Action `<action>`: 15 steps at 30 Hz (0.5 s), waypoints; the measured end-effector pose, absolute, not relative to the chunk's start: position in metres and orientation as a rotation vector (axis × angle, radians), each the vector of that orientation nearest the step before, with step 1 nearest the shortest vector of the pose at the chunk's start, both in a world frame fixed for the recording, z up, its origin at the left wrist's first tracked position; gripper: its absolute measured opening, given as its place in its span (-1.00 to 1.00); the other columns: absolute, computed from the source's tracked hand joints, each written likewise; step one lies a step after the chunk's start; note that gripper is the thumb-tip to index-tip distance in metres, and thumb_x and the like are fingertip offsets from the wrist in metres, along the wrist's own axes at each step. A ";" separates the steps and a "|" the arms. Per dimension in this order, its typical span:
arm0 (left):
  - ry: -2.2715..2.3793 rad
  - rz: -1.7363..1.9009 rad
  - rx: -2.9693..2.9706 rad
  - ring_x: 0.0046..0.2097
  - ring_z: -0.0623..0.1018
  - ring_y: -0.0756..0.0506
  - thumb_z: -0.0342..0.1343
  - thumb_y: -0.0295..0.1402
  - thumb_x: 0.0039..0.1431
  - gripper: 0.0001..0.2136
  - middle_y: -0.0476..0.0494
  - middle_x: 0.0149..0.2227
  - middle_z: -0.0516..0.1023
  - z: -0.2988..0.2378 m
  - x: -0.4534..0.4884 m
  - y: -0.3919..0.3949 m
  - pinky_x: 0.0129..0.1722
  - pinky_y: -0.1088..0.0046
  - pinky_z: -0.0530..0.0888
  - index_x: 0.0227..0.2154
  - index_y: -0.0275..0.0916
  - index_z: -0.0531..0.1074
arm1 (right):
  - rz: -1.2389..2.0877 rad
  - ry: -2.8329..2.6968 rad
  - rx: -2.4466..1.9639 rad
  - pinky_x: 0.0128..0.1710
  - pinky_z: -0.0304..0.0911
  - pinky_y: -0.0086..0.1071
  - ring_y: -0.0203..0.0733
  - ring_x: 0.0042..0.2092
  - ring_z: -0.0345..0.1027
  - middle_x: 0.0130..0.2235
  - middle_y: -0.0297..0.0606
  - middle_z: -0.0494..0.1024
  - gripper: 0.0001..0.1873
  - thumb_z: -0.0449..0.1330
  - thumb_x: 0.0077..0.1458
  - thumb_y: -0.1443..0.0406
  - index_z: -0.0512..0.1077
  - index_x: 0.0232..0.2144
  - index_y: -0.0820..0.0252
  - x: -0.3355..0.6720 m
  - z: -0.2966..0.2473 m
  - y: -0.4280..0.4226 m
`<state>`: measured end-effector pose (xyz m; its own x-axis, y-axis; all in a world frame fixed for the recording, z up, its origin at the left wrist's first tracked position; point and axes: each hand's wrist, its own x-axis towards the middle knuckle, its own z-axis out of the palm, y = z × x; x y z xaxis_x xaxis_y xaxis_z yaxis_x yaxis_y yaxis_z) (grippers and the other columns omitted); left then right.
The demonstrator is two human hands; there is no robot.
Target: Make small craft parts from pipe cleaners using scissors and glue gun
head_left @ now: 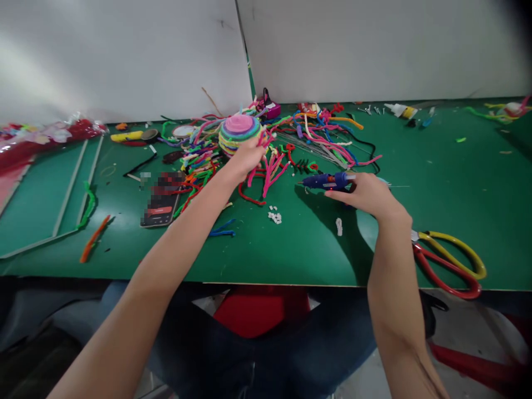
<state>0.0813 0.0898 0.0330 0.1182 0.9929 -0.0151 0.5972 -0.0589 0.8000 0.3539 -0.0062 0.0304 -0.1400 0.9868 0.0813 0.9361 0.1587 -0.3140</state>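
Note:
My left hand (249,155) reaches in beside a round, rainbow-striped piece (240,133) coiled from pipe cleaners. Its fingers are closed around a pink pipe cleaner (266,137), though their tips are partly hidden. Over the middle right of the table, my right hand (369,194) grips a blue glue gun (326,180), its nozzle pointing left and a small red light showing. Between the hands lie short pink pipe cleaners (272,174) and a dark green twisted piece (305,165). Small white bits (275,215) sit nearer me, and a white twisted piece (339,226) lies below the glue gun.
Scissors (451,260) with yellow and red handles lie at the front right edge. A phone (160,208) and an orange pipe cleaner (95,238) are on the left. Loose pipe cleaners (332,136) and a small glue bottle (401,110) lie toward the white partition (374,50).

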 end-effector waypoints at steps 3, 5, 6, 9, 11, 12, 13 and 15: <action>1.518 0.664 1.743 -0.15 0.49 -0.10 -0.02 -0.48 0.04 -0.72 -0.23 -0.20 0.49 0.027 0.090 0.087 -0.14 0.36 0.40 -0.15 -0.36 0.38 | 0.262 -2.155 -1.787 -0.52 0.05 -0.39 -0.19 -0.47 0.31 -0.44 -0.25 0.49 -0.37 0.14 -0.16 -0.18 0.43 -0.18 0.11 0.355 0.030 -0.007; 1.515 0.673 1.758 -0.01 0.44 -0.14 0.00 -0.45 0.04 -0.65 -0.28 -0.05 0.45 0.024 0.091 0.081 -0.01 0.32 0.34 -0.06 -0.38 0.35 | 0.218 -2.108 -1.713 -0.49 0.10 -0.37 -0.17 -0.43 0.33 -0.35 -0.22 0.50 -0.27 0.18 -0.17 -0.16 0.33 -0.02 0.10 0.356 0.031 -0.008; 1.508 0.696 1.756 0.05 0.40 -0.15 0.00 -0.44 0.05 -0.61 -0.30 0.02 0.41 0.024 0.090 0.077 0.05 0.31 0.30 -0.02 -0.38 0.31 | 0.193 -2.075 -1.676 -0.48 0.11 -0.36 -0.18 -0.43 0.33 -0.31 -0.21 0.49 -0.23 0.20 -0.18 -0.14 0.28 0.02 0.11 0.357 0.032 -0.008; 1.441 0.781 1.769 0.11 0.36 -0.12 -0.04 -0.44 0.09 -0.59 -0.28 0.11 0.34 0.032 0.078 0.067 0.10 0.33 0.27 0.04 -0.37 0.27 | 0.120 -1.931 -1.583 -0.50 0.12 -0.36 -0.26 -0.47 0.28 -0.26 -0.19 0.46 -0.23 0.23 -0.16 -0.09 0.20 0.04 0.16 0.361 0.036 -0.009; 1.412 0.783 1.829 0.04 0.42 -0.09 -0.05 -0.44 0.10 -0.64 -0.27 0.05 0.40 0.040 0.066 0.060 0.04 0.34 0.32 -0.01 -0.37 0.31 | 0.056 -1.807 -1.508 -0.54 0.08 -0.39 -0.34 -0.52 0.20 -0.29 -0.24 0.43 -0.31 0.21 -0.11 -0.05 0.20 0.00 0.16 0.361 0.038 -0.008; 1.415 0.751 1.875 -0.03 0.46 -0.09 -0.05 -0.43 0.10 -0.67 -0.26 -0.01 0.45 0.044 0.060 0.056 0.00 0.34 0.35 -0.05 -0.37 0.34 | 0.016 -1.739 -1.455 -0.56 0.05 -0.41 -0.37 -0.55 0.15 -0.33 -0.28 0.41 -0.38 0.19 -0.08 -0.03 0.21 -0.04 0.16 0.358 0.038 -0.008; 1.428 0.699 1.935 -0.10 0.48 -0.08 -0.05 -0.42 0.10 -0.69 -0.24 -0.08 0.49 0.048 0.055 0.052 -0.06 0.35 0.38 -0.10 -0.37 0.37 | -0.037 -1.669 -1.395 -0.59 0.02 -0.42 -0.38 -0.56 0.11 -0.38 -0.32 0.39 -0.47 0.17 -0.04 -0.01 0.23 -0.09 0.15 0.354 0.039 -0.009; 1.445 0.584 2.115 -0.19 0.49 -0.08 -0.04 -0.36 0.11 -0.73 -0.19 -0.18 0.53 0.052 0.046 0.041 -0.13 0.36 0.39 -0.17 -0.34 0.43 | -0.179 -1.568 -1.271 -0.61 0.00 -0.43 -0.39 -0.59 0.07 -0.50 -0.39 0.34 -0.68 0.12 0.04 0.06 0.28 -0.25 0.15 0.339 0.038 -0.013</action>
<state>0.0463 0.0414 0.0520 0.3417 0.9376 0.0643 0.7188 -0.3048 0.6249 0.3385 -0.0128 0.0377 0.1266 0.6194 0.7748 0.7782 0.4224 -0.4648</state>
